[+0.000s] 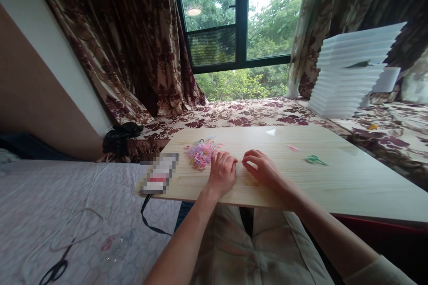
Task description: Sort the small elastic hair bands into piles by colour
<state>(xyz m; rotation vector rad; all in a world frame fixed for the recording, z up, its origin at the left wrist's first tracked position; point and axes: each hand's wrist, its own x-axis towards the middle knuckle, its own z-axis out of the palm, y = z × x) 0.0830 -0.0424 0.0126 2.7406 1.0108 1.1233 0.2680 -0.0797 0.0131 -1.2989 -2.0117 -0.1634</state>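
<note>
A heap of small pastel loops (200, 155), pink, purple and yellow, lies on the pale wooden tabletop (267, 136). Just right of it, my left hand (223, 171) rests with its fingers curled and pressed together. Facing it across a narrow gap, my right hand (262, 168) has thumb and fingertips brought together in a pinch. Anything in either hand is too small or hidden to make out. Farther right are a few pink pieces (293, 148) and a pair of green scissors (314, 159), apart from both hands.
A phone (158, 176), blurred out, lies at the table's left end, its black strap (147, 218) hanging over the edge. Black scissors (55, 271) and a white cable (75, 218) lie on the bed. Stacked white foam sheets (347, 75) stand on the windowsill.
</note>
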